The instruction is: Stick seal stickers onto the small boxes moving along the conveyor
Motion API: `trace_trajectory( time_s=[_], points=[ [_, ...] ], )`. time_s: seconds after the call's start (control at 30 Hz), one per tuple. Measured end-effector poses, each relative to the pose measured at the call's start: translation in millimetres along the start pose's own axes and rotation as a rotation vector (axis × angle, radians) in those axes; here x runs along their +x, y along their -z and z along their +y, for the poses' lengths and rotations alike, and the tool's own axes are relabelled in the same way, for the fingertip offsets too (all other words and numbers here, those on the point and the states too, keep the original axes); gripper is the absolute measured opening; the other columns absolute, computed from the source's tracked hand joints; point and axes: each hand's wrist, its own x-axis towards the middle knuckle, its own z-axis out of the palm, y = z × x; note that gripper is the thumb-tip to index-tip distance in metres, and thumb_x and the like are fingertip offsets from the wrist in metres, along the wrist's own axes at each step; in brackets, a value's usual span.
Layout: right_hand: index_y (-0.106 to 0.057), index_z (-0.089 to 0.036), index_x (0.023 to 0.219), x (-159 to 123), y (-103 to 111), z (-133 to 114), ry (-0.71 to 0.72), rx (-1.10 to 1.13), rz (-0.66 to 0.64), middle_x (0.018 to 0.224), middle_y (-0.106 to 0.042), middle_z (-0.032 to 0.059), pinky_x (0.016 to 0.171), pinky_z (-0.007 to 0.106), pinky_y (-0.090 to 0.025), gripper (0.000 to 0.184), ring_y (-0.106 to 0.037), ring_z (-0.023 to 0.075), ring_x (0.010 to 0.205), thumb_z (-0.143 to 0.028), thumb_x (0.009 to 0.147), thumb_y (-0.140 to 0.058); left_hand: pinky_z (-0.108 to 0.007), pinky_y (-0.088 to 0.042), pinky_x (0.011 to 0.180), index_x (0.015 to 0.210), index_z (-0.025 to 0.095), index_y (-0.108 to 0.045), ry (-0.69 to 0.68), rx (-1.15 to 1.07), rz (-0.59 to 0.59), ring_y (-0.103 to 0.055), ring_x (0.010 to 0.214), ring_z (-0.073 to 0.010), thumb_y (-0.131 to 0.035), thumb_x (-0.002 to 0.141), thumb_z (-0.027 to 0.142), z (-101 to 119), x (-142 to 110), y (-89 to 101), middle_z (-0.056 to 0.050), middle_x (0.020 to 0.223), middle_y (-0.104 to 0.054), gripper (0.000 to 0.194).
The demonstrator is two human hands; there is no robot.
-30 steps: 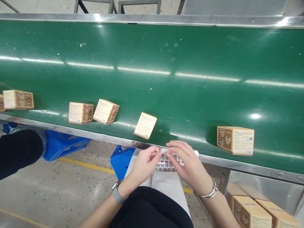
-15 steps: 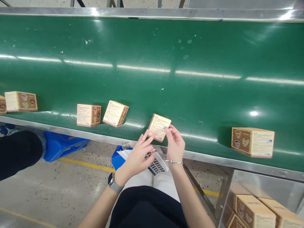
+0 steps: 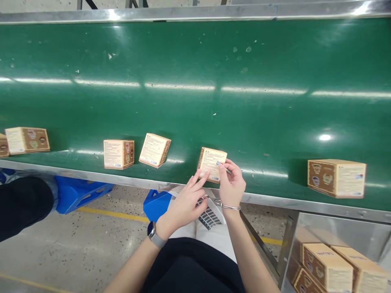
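Clothing of the wearer: black top [image 3: 192, 264], pale trousers [image 3: 218, 240]. Accessories: grey-banded watch [image 3: 155, 235] on the left wrist, silver bracelet [image 3: 230, 207] on the right. Metal bin [image 3: 360, 232], lower right, contains brown-and-cream boxes [image 3: 328, 260]; purple lettering on their tops is too small to read. Label sheet [image 3: 210, 218], white with a grid of dark rectangular cells, lies tilted above the lap, partly under the left hand [image 3: 189, 203]; whether that hand grips it cannot be told. Its two leading fingers, slightly spread, rest on the lower left of the small carton [image 3: 210, 156], which sits at the near edge of the green work surface [image 3: 195, 53]. Right hand [image 3: 232, 183]: thumb and forefinger drawn close together at the carton's right edge, beside a blue patch [image 3: 219, 163]; whether they pinch patch or carton cannot be told. Carton face: cream, lines of fine print, barcode-like mark at bottom, none legible. Blue stools [image 3: 157, 205] and a co-worker's dark-clad leg [image 3: 24, 203] appear left. Similar stock along the surface: right-hand box [image 3: 336, 178], bearing a blue-and-red patch; two left-hand boxes [image 3: 119, 154], near each other, text unreadable; far-left boxes [image 3: 27, 140], one cut by the frame. Metal rail [image 3: 195, 14] borders the far side.
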Motion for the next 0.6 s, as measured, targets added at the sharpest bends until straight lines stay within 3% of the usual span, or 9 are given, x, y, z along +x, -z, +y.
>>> trace_trajectory(
  time_s=[0.23,0.37,0.5,0.6],
  points=[
    [-0.062,-0.019,0.079,9,10,-2,0.037,-0.120,0.088,0.105,-0.067,0.0118,0.083,0.040,-0.054,0.022,-0.065,0.0217,0.092,-0.042,0.080,-0.064,-0.053,-0.036,0.116,0.072,0.019,-0.054,-0.016,-0.006,-0.030,-0.011,0.151,-0.0295,-0.045,0.090,0.009,9,10,-7.6,-0.007,0.161,-0.023,0.022],
    [-0.056,-0.021,0.079,15,16,4,-0.032,-0.061,0.168,0.105,-0.066,0.0103,0.085,0.040,-0.053,0.024,-0.063,0.0210,0.092,-0.042,0.075,-0.067,-0.052,-0.036,0.117,0.071,0.019,-0.055,-0.015,-0.019,-0.043,-0.010,0.151,-0.0287,-0.046,0.088,0.008,15,20,-16.5,-0.007,0.160,-0.023,0.022],
    [-0.042,-0.025,0.084,28,17,18,-0.129,0.056,0.224,0.107,-0.064,0.0075,0.072,0.035,-0.056,0.039,-0.065,0.0177,0.084,-0.045,0.068,-0.072,-0.050,-0.036,0.117,0.068,0.019,-0.053,-0.006,-0.059,-0.062,-0.011,0.151,-0.0279,-0.047,0.087,0.008,18,26,-18.9,-0.007,0.160,-0.024,0.023],
    [-0.038,-0.025,0.077,43,26,27,-0.197,0.124,0.178,0.088,-0.065,0.0032,0.062,0.033,-0.057,0.041,-0.066,0.0186,0.075,-0.050,0.067,-0.070,-0.050,-0.032,0.119,0.068,0.020,-0.050,0.003,-0.130,-0.075,-0.015,0.151,-0.0268,-0.047,0.088,0.009,21,30,-18.7,-0.008,0.159,-0.027,0.023]
  ],
)
